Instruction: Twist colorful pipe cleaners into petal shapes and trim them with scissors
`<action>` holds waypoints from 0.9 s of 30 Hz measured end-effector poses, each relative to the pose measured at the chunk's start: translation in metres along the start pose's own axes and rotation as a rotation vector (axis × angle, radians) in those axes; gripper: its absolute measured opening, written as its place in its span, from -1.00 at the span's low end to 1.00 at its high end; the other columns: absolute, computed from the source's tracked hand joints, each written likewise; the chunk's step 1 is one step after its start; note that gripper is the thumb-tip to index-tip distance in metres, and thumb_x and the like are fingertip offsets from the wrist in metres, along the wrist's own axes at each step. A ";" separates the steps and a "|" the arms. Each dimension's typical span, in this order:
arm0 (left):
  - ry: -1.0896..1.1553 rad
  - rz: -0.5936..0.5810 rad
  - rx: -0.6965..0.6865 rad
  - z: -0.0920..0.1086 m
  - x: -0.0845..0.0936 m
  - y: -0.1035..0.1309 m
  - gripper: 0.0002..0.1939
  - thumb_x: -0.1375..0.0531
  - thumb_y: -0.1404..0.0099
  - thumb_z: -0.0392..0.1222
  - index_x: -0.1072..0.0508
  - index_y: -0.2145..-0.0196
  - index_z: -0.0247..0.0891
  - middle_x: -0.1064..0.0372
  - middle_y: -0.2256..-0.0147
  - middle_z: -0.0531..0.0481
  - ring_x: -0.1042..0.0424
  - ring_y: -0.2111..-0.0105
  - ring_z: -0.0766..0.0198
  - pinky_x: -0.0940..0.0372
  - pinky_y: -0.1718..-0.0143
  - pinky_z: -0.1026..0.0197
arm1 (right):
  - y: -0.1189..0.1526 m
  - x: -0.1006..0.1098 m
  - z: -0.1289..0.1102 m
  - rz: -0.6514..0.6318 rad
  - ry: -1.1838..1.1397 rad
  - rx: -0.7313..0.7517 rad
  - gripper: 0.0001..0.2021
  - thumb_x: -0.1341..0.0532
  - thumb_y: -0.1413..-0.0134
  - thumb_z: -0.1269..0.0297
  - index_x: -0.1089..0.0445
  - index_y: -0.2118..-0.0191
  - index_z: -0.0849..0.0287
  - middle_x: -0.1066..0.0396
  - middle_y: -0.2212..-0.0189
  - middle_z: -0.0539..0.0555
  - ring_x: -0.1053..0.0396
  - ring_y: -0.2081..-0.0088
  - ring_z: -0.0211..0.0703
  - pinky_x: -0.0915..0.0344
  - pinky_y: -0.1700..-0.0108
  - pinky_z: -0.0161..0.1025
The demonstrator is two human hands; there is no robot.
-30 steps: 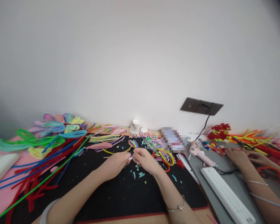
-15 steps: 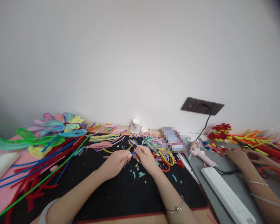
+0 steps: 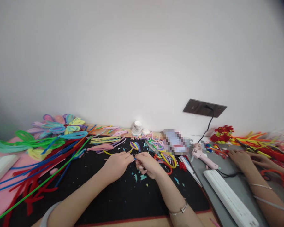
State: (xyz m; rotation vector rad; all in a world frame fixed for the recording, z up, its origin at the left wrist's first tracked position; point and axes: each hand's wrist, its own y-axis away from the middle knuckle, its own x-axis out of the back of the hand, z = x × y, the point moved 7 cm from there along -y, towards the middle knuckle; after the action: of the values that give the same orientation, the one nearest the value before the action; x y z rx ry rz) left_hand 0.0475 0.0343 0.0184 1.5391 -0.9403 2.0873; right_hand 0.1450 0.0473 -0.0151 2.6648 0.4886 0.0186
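Note:
Over the black mat, my left hand [image 3: 119,163] and my right hand [image 3: 148,164] are close together, fingers pinched. A small bit of blue pipe cleaner [image 3: 134,159] shows between the fingertips; the rest of it is hidden. Just beyond the fingers is a small looped pipe cleaner piece [image 3: 135,146] in purple, yellow and blue. Whether it joins the blue bit I cannot tell. A yellow pipe cleaner [image 3: 107,153] runs out by my left hand. Short teal clippings [image 3: 143,177] lie under my right hand.
Pipe cleaner flowers [image 3: 61,124] and long stems pile up on the left. Toward the wall stand a white paper cup [image 3: 137,127] and a blurred-out phone [image 3: 175,141]. On the right are a pink glue gun [image 3: 204,156], a white power strip [image 3: 230,197] and a co-worker's hands [image 3: 242,159].
My right hand has turned so its back faces up more, its fingers curling under. The looped piece now shows clear beyond my fingertips. The co-worker's hands have hardly moved.

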 end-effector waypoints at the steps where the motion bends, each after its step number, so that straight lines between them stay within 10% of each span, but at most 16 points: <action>1: 0.052 0.005 0.018 -0.001 0.001 0.000 -0.76 0.09 -0.29 -0.34 -0.34 0.41 -0.25 -0.34 0.41 -0.05 -0.30 0.38 0.21 -0.12 0.39 0.25 | 0.000 -0.001 -0.003 -0.015 -0.006 0.039 -0.80 -0.04 0.10 0.34 -0.08 0.66 0.17 0.03 0.79 -0.16 0.23 0.74 -0.46 0.35 0.69 -0.41; 17: 1.780 -0.141 0.340 0.001 -0.021 -0.001 -0.70 -0.08 -0.24 -0.03 -0.21 0.53 -0.29 -0.09 0.67 0.15 -0.09 0.65 0.42 -0.05 0.56 0.34 | 0.011 -0.007 -0.035 0.066 0.136 0.555 -0.68 -0.08 -0.05 0.08 -0.10 0.56 0.17 -0.01 0.65 -0.10 0.06 0.62 -0.38 0.08 0.56 -0.39; 21: 1.556 -0.141 0.333 -0.004 -0.021 -0.001 -0.66 0.01 -0.29 -0.01 -0.20 0.53 -0.27 -0.12 0.66 0.12 -0.13 0.64 0.38 -0.07 0.54 0.31 | 0.006 -0.005 -0.029 0.024 0.086 0.502 -0.66 -0.09 -0.04 0.04 -0.11 0.57 0.18 -0.03 0.68 -0.12 0.06 0.65 -0.40 0.09 0.59 -0.39; 27: 0.416 0.007 0.074 -0.007 0.000 0.000 -0.69 0.10 -0.32 -0.21 -0.31 0.51 -0.25 -0.28 0.50 0.01 -0.25 0.45 0.26 -0.09 0.38 0.26 | -0.004 -0.004 0.000 -0.087 -0.033 0.076 -0.75 -0.06 -0.01 0.19 -0.19 0.59 0.20 -0.04 0.75 -0.12 0.15 0.73 -0.43 0.33 0.70 -0.42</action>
State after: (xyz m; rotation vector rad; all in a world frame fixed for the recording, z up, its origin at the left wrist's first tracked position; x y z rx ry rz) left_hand 0.0426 0.0396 0.0174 1.0659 -0.7212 2.3417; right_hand 0.1398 0.0492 -0.0163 2.7106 0.6051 -0.0709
